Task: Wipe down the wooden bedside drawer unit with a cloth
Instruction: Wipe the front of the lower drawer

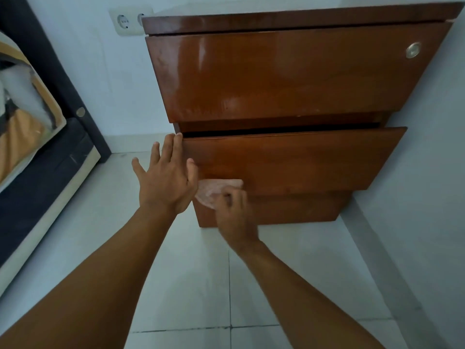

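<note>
At centre frame, we look down on a wooden bedside drawer unit (289, 21) standing against a pale wall (113, 84), its reddish-brown veneer glossy and streaked with light. The flat top slab overhangs three rectangular drawer fronts. The top drawer (289, 76), the tallest, shows a smeary sheen and carries a small round metal fitting (413, 50) at its upper right corner. The middle drawer (302, 159) sits slightly forward, with a dark slot open above its top edge, and the bottom drawer (289, 207) is set back beneath it, near the floor. We see the left hand (166, 177) spread flat with straight, parted fingers, the fingertips touching the upper left corner of the middle drawer. Just to its right, the right hand (234, 212) curls its fingers around a crumpled, pale pinkish cloth (214, 190) and presses it against the lower left of the middle drawer's front. The two hands are close together but hold nothing in common. A white double wall socket (123, 21) shows at the upper left, partly hidden behind the unit's top. Along the left edge lies a bed (37, 159) with a dark fabric frame and orange-and-white bedding. Smooth, pale square floor tiles (188, 273) with thin dark joints fill the lower frame.
</note>
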